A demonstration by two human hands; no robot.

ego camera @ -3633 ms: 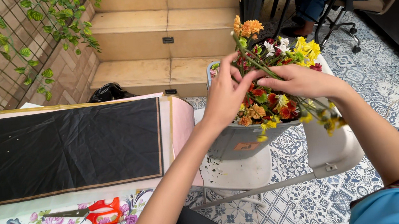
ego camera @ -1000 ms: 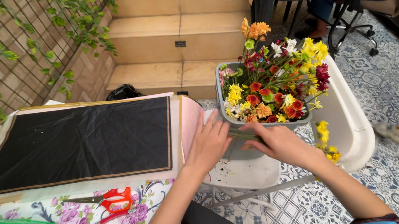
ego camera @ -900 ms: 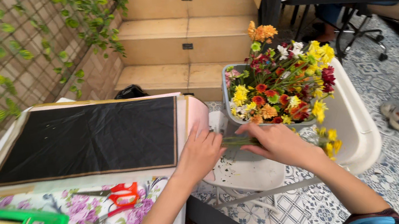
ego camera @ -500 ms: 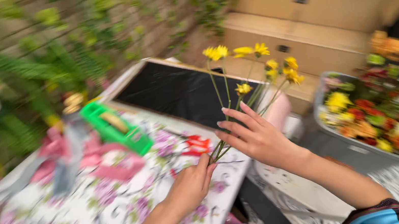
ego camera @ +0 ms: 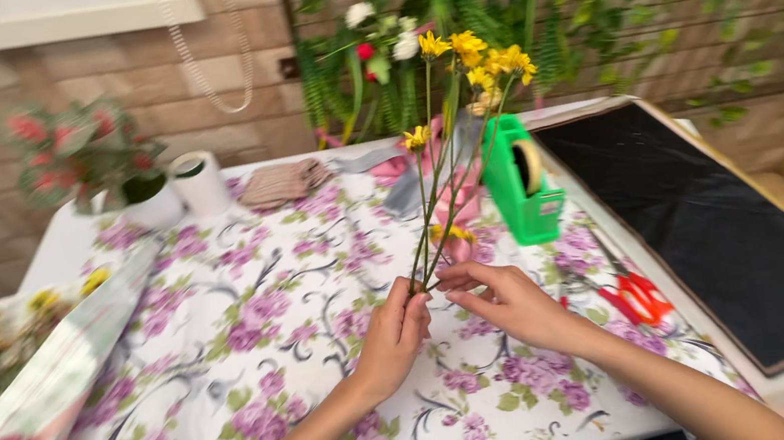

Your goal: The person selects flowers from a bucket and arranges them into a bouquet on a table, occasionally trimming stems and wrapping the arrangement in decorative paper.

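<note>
My left hand (ego camera: pixel 394 334) is closed around the lower stems of a small bunch of yellow flowers (ego camera: pixel 476 56), held upright over the table with the floral cloth (ego camera: pixel 254 319). My right hand (ego camera: pixel 504 301) pinches the same thin green stems (ego camera: pixel 435 224) just beside the left hand, fingers touching them. The blooms stand high above both hands, in front of a green tape dispenser (ego camera: pixel 520 178).
Red-handled scissors (ego camera: pixel 632 291) lie right of my right hand, beside a black board (ego camera: pixel 725 217). A white pot with red flowers (ego camera: pixel 146 192), a white roll (ego camera: pixel 200 180), folded cloth (ego camera: pixel 284 181), and a wrapped paper roll (ego camera: pixel 32 398) lie left. Foliage hangs on the wall behind.
My view swung from the tub of mixed flowers on the chair to the table. Both hands left the tub and now hold a bunch of yellow flowers upright above the cloth.
</note>
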